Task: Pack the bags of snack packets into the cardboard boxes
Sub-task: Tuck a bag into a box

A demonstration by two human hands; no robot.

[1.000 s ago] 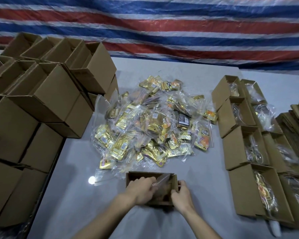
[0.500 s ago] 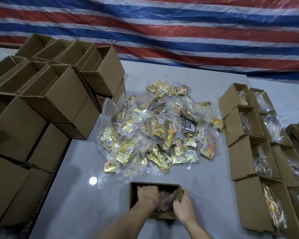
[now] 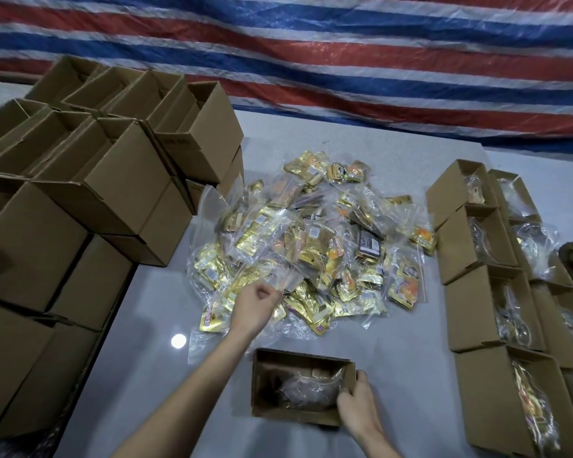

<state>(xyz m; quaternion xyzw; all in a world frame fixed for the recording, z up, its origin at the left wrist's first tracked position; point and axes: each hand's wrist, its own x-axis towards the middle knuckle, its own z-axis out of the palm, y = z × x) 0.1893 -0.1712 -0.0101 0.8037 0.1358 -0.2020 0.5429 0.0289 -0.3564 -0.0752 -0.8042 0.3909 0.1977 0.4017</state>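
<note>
A pale grey worktop [image 3: 361, 153] runs back to a red, white and blue striped tarpaulin [image 3: 344, 61] that fills the far wall. On your left, a stack of empty cardboard boxes [image 3: 90, 180] rises at the worktop's left edge; on your right, two rows of filled boxes [image 3: 473, 285] line the right edge, each holding a clear bag. Between them lies the heap of bagged gold snack packets [image 3: 314, 246], with a strip of bare surface running down its near left side, where a round spot of reflected light [image 3: 178, 341] shows. Your left hand [image 3: 257, 302] reaches the near edge of the heap, its fingers pinching the corner of a clear bag [image 3: 286, 279]. Your right hand [image 3: 356, 404] grips the right wall of the open box [image 3: 298, 414] just in front of you, which already holds one bag [image 3: 308, 388] lying on its floor. Print on the packets is too blurred to read.
</note>
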